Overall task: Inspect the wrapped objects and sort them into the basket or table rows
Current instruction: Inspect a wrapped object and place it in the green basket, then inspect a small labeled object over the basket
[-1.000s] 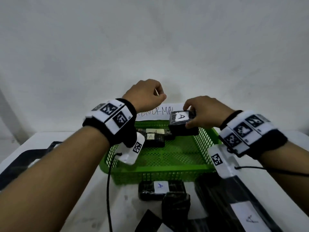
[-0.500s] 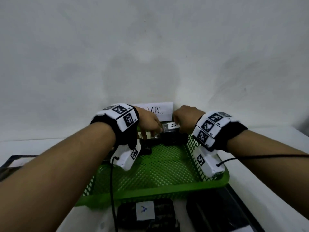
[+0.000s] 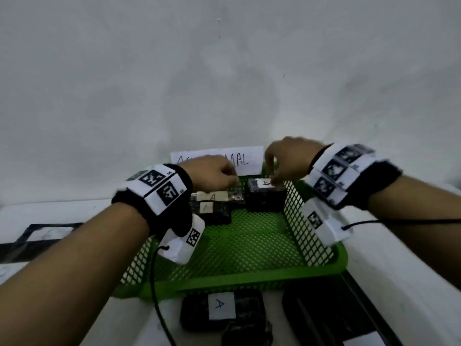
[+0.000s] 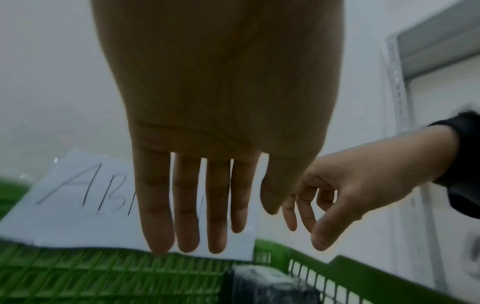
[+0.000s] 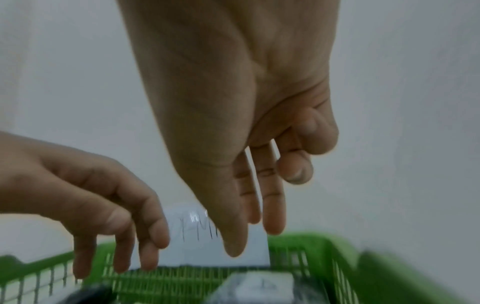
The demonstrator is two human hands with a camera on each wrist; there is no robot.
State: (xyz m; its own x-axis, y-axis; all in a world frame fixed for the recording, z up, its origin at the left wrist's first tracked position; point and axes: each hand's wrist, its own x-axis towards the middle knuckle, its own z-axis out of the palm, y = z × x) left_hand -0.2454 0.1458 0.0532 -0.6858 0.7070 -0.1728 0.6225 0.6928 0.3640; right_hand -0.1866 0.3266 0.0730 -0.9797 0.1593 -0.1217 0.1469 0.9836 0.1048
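Observation:
A black wrapped block [image 3: 265,197] with a white "A" label sits in the far right corner of the green basket [image 3: 244,248]. My right hand [image 3: 285,162] hovers just above it with relaxed fingers [image 5: 270,205] and holds nothing. My left hand [image 3: 213,174] hangs to the block's left with its fingers [image 4: 187,216] straight and empty. The block [image 4: 265,288] shows blurred below both hands, and its label [image 5: 259,286] faces up. Two more wrapped objects [image 3: 212,208] lie at the basket's far left.
A paper sign [image 3: 247,161] reading ABNORMAL stands behind the basket against the wall. On the table in front of the basket lies a wrapped object [image 3: 222,310] labelled A, with another [image 3: 245,333] below it. A black tray [image 3: 336,318] is at the right, a black frame [image 3: 50,231] at the left.
My right hand carried the labelled block down into the basket's far right corner, the left hand joined it there, and both hands have let go and lifted slightly.

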